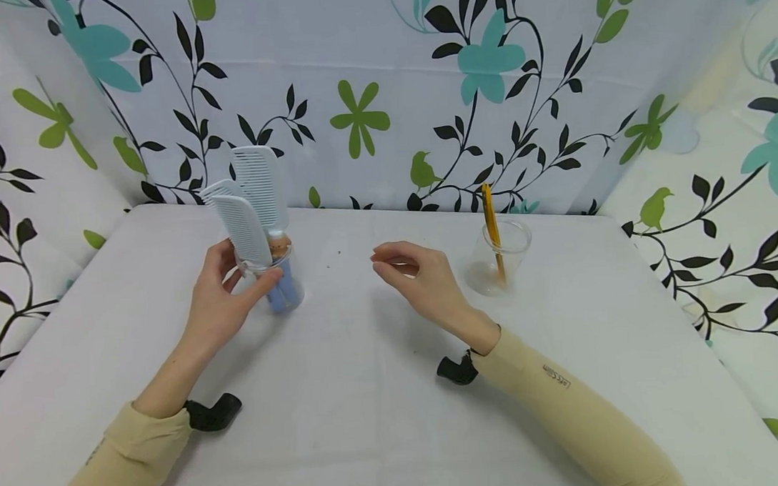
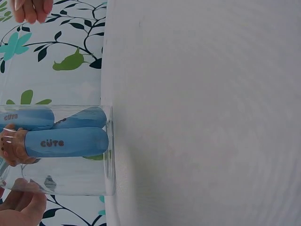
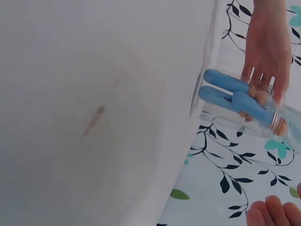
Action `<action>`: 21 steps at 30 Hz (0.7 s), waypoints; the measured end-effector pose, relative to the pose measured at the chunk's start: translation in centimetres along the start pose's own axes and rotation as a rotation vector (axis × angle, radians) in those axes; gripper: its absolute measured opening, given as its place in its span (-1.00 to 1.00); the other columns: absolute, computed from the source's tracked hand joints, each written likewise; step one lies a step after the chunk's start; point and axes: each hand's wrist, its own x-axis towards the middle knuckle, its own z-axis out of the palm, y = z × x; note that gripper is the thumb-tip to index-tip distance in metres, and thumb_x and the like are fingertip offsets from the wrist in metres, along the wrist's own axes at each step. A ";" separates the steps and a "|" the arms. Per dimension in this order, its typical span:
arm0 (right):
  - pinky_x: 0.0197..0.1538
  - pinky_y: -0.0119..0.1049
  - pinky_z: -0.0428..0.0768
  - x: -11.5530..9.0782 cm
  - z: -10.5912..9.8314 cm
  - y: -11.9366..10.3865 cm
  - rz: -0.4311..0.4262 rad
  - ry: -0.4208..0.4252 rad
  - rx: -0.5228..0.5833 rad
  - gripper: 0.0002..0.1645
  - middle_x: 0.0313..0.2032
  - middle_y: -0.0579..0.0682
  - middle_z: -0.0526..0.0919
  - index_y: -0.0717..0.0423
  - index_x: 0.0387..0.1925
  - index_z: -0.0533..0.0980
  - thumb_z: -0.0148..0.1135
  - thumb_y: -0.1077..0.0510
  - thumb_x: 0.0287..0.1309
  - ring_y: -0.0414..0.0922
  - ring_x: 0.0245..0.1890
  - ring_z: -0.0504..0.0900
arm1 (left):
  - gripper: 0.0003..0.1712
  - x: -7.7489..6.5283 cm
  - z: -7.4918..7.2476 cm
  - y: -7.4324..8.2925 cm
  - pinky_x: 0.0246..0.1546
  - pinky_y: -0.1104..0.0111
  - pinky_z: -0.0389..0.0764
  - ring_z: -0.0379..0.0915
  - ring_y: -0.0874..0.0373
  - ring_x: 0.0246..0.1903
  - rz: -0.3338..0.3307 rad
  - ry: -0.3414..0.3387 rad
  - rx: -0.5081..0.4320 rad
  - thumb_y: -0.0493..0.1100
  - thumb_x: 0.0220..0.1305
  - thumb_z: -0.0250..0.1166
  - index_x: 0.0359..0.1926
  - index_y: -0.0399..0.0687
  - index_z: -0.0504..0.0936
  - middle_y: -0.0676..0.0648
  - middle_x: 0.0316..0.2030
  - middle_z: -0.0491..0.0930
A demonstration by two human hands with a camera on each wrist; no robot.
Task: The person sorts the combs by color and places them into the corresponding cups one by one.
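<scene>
My left hand point(image 1: 220, 295) grips a clear plastic cup point(image 2: 75, 176) by its rim, thumb on the near side. Three light blue combs point(image 1: 258, 187) stand in the cup, teeth up. Their blue handles point(image 2: 68, 142) point down, and the lettering and brown figures on them show in the left wrist view. To the right, my right hand point(image 1: 422, 277) hovers over the table with loosely curled fingers and nothing in them. Its fingertips point(image 3: 275, 209) show at the lower right of the right wrist view.
A second clear cup point(image 1: 520, 238) stands on the white table point(image 1: 343, 416), beyond my right hand, with slim yellow-orange sticks point(image 1: 489, 214) leaning in it. Patterned cloth point(image 1: 280, 61) hangs behind and at both sides. Black wrist devices point(image 1: 215, 413) sit at both sleeves.
</scene>
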 end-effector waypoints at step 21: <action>0.20 -0.51 0.57 -6.1 -10.1 1.3 -0.154 0.213 -0.368 -0.61 0.03 0.03 0.71 0.18 0.08 0.61 0.37 0.32 0.19 -0.01 0.04 0.68 | -0.01 -0.1 -2.0 0.4 0.40 -0.22 0.26 0.11 -0.27 0.42 0.013 -0.134 0.093 0.06 0.33 0.34 0.52 -0.15 -0.04 -0.28 0.45 0.16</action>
